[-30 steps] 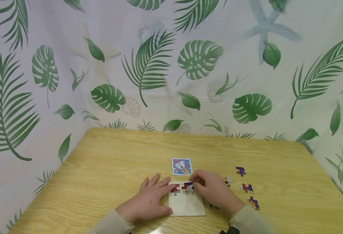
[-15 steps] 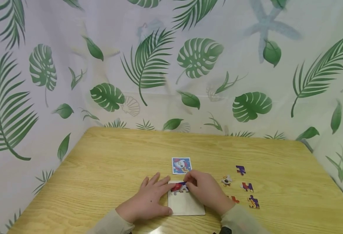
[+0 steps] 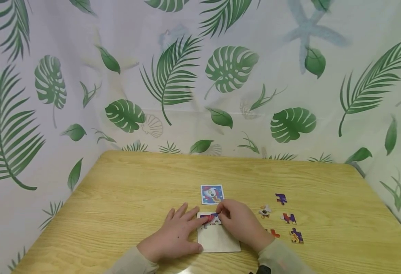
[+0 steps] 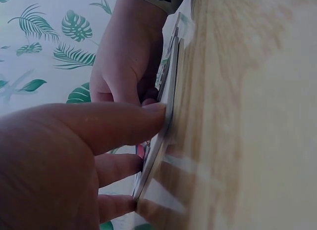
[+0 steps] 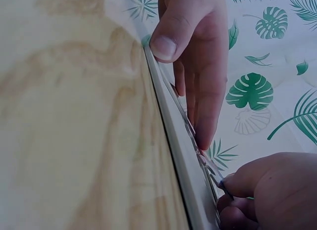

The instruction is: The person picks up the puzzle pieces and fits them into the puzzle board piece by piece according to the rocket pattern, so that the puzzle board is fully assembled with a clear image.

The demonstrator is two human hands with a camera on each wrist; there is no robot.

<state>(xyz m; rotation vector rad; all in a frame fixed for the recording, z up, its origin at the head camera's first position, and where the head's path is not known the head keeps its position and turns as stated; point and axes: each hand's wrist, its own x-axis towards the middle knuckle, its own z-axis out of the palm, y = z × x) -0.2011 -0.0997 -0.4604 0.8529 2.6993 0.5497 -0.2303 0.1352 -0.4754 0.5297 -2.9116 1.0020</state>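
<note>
A square pale puzzle board (image 3: 218, 242) lies flat on the table. Along its far edge are red, purple and white jigsaw pieces. My left hand (image 3: 174, 236) is spread over the board's left side. Its index fingertip presses on a red piece (image 3: 205, 219) and its thumb rests at the board's left edge; the left wrist view shows the thumb (image 4: 129, 122) against that rim. At the far right corner my right hand (image 3: 244, 224) pinches a purple and white jigsaw piece (image 3: 216, 219) between thumb and index finger. The fingers partly hide this piece.
Just beyond the board lies a square picture card (image 3: 212, 194) with a rocket-like drawing. Several loose pieces lie to the right, among them a purple one (image 3: 281, 198), a white one (image 3: 264, 211), and a red and purple one (image 3: 288, 218). A leaf-patterned curtain (image 3: 186, 76) borders the wooden table.
My right hand has slid slightly left with the pinched piece, which now sits against the red one. This uncovers loose pieces on the right. My left hand stays in place.
</note>
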